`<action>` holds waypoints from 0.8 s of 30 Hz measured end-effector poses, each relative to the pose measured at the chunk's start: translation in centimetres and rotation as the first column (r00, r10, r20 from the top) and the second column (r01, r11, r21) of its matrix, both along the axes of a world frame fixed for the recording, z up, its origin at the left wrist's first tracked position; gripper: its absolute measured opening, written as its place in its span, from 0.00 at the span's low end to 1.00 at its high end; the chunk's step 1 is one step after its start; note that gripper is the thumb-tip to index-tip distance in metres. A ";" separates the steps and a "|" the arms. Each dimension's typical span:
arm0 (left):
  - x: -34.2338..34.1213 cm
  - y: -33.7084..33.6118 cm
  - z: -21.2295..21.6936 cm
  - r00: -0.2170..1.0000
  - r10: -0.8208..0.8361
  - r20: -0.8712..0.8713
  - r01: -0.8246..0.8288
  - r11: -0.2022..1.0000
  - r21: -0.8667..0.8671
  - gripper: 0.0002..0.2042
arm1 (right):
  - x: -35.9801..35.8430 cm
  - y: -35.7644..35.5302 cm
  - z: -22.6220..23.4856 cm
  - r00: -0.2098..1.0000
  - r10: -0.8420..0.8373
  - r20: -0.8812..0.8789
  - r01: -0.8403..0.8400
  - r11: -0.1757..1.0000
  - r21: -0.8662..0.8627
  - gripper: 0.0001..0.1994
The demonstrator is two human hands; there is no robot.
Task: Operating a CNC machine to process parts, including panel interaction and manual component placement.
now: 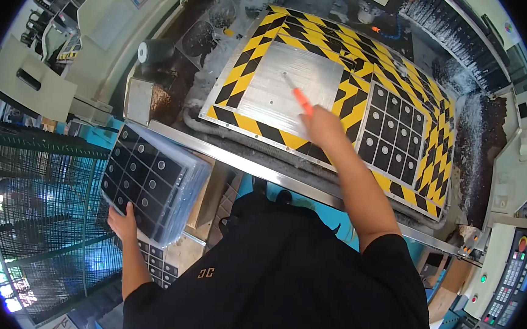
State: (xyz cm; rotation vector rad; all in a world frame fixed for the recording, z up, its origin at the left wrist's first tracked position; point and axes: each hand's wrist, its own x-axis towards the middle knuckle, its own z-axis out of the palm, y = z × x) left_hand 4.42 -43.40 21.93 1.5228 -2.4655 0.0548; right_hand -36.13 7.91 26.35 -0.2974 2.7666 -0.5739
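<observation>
My right hand (324, 127) is closed round an orange-handled tool (302, 100) with a thin greyish tip, too blurred to name. The tip is over a bare silvery plate (263, 85), framed by yellow-and-black striped tape on the machine bed. To the right on the bed lies a black gridded sheet (393, 132) with pale round spots. My left hand (124, 223) grips the lower edge of a stack of clear plastic sheets (146, 178), whose top shows black squares with rings. One finger lies over the top; the others are partly hidden at the edge.
A metal rail (238, 170) runs along the bed's front edge. Beneath the stack is another gridded sheet (157, 264) by a wooden surface. A control panel (509, 276) with buttons stands at the right, and dark green mesh (46, 210) at the left. A white-ended cylinder (155, 52) sits beside the bed.
</observation>
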 end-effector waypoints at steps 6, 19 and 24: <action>5.1 -3.5 0.6 0.909 0.386 -0.156 -0.065 0.501 0.863 0.25 | 4.6 3.2 2.0 0.996 0.002 0.089 -0.007 0.998 0.061 0.21; 4.8 -2.3 0.8 0.445 0.734 -0.513 0.586 0.195 0.787 0.15 | 21.7 35.4 6.6 0.942 -0.335 -0.003 0.329 0.923 0.199 0.28; 6.6 -6.8 8.2 0.277 0.572 -0.772 0.855 0.220 0.470 0.24 | 18.4 30.8 11.2 0.450 -0.562 -0.694 0.400 0.821 -0.407 0.18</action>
